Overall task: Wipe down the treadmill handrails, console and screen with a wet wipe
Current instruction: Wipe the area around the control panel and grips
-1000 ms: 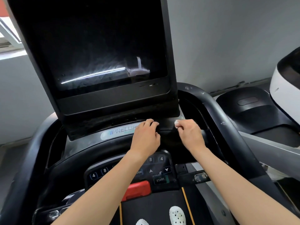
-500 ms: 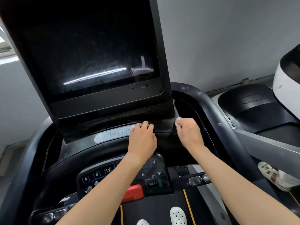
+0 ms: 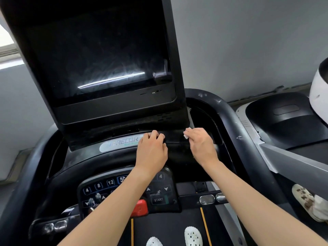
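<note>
Two grips reach out to the treadmill console [image 3: 85, 157], just under the big screen [image 3: 99, 55]. The right grip [image 3: 202, 148] is below the screen's right corner. It pinches a small white wet wipe [image 3: 186, 134] at the fingertips, and only a little bit of the wipe sticks out. The wipe touches the dark ledge of the console right under the screen.

The left grip [image 3: 152, 151] is below the screen too, nearer its middle. It is close beside the right grip but does not touch it. Its fingers [image 3: 156, 136] are bent and their tips sit on the ledge. They cover the end of a pale label [image 3: 122, 143] that says PRECOR. I cannot tell if this grip holds anything under it.

The screen is dark. It has thin smeary streaks, and a bright line of light shines across its lower part.

Farther below the screen, partly under the two arms, is a keypad [image 3: 106, 189] with round buttons marked 4, 8 and 12. Next to them are a START button [image 3: 158, 199] and a red button [image 3: 141, 208]. Lower down, two white shoes [image 3: 193, 236] stand on the black belt [image 3: 168, 224], which has orange lines.

To the right of the screen, a thick dark handrail [image 3: 229, 118] curves round and runs down toward the person. It has small pale scuffs. Farther right of the screen is another gym machine [image 3: 284, 121], and low down beside it is someone's pale spotted shoe [image 3: 303, 197]. Behind the screen is a plain grey wall [image 3: 248, 41].
</note>
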